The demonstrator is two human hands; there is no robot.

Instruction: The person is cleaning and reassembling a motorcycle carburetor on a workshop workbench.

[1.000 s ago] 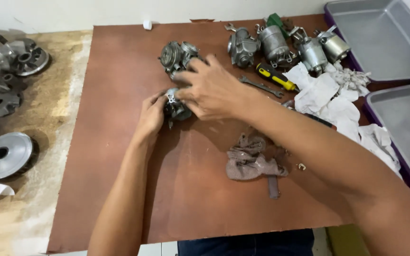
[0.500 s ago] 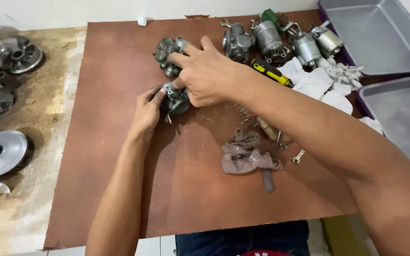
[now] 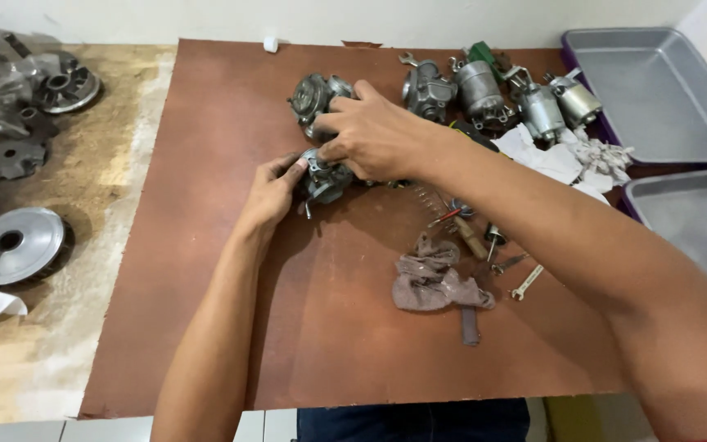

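Observation:
A small grey metal carburetor body rests on the brown board, gripped from both sides. My left hand holds its left side with the fingertips. My right hand covers its top and right side, fingers curled over it. Just behind lies a second carburetor, untouched. The part's right half is hidden under my right hand.
Several grey motor-like parts line the board's far edge. A rag, a spring, a screwdriver and a small wrench lie right of centre. White paper and two metal trays sit at the right. Pulley discs lie left.
Both hands stay on the carburetor body. The view has shifted, so the tools near the rag now show from under my right forearm.

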